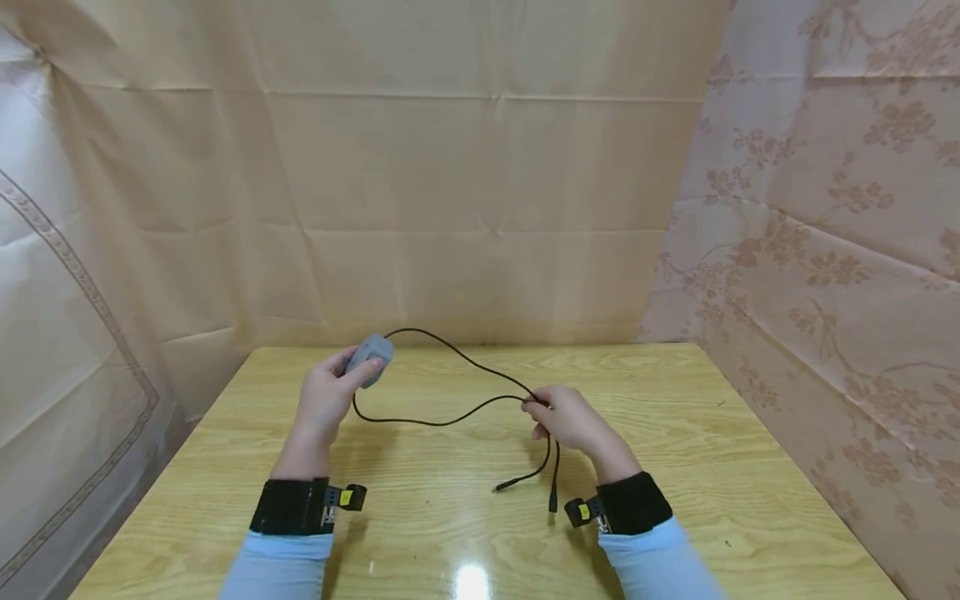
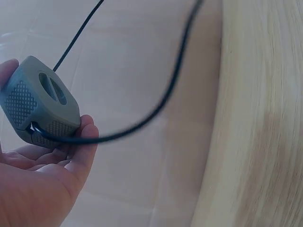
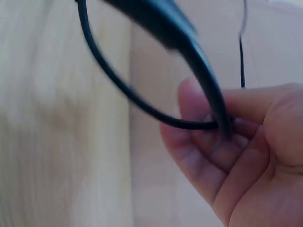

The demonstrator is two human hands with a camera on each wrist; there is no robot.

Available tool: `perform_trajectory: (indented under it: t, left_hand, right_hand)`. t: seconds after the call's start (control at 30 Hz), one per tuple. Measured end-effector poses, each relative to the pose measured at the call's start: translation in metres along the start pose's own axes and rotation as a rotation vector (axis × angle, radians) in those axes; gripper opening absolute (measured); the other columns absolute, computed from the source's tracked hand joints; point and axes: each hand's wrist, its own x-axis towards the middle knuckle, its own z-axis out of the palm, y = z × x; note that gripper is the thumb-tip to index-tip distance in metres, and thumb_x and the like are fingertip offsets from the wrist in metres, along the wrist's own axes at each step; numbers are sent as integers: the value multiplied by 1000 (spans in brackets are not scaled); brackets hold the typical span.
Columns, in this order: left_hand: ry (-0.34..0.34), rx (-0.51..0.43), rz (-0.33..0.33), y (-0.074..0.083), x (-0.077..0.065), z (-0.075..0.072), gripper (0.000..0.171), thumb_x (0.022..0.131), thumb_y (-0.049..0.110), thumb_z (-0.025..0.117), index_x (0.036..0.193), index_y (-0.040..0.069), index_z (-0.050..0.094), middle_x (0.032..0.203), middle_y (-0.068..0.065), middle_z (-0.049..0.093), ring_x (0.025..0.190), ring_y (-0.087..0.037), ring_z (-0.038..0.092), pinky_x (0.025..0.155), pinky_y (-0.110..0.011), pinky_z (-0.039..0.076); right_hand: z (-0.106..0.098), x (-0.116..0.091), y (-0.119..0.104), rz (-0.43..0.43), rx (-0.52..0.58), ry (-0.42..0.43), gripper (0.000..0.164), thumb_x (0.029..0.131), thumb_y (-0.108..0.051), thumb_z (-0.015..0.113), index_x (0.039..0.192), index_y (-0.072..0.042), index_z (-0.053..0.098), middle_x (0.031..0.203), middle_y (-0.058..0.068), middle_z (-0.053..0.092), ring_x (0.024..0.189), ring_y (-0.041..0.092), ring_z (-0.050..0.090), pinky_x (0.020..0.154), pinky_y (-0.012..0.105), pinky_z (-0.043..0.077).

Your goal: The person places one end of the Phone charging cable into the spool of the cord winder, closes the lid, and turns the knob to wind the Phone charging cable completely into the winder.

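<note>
My left hand (image 1: 324, 398) grips a small grey cable reel (image 1: 370, 360) between thumb and fingers, held up above the table. In the left wrist view the reel (image 2: 47, 101) has rough, patterned sides and a round recess with a bar across it. A thin black cable (image 1: 442, 422) leaves it on two sides, making a wide loop toward my right hand (image 1: 572, 417). There my thumb and fingers pinch both strands together. Below that hand hang the two ends, one with a plug (image 1: 507, 485) pointing left, the other with a plug (image 1: 553, 502) pointing down.
A light wooden table (image 1: 420, 533) lies under both hands. Behind it hangs a beige cloth (image 1: 450, 167), and a flowered cloth (image 1: 840, 250) hangs along the right side. Each wrist wears a black strap (image 1: 291, 506) with a small camera.
</note>
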Motion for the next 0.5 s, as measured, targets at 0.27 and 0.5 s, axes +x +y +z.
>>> perform_trajectory:
  t: [0.27, 0.5]
  left_hand:
    - [47, -5, -6, 0, 0, -18, 80, 91, 47, 76, 150, 0, 47, 150, -21, 47, 138, -33, 43, 117, -51, 29]
    - [78, 0, -25, 1, -1, -28, 81, 91, 46, 76, 152, 2, 45, 153, -20, 45, 141, -31, 40, 118, -50, 26]
  right_hand:
    - [-35, -8, 21, -158, -67, -69, 24, 106, -22, 57, 88, -10, 67, 66, 5, 59, 64, 30, 64, 55, 28, 39]
    - [-54, -16, 31, -189, -31, -122, 18, 105, -17, 59, 108, -5, 71, 76, 7, 59, 68, 26, 61, 61, 30, 48]
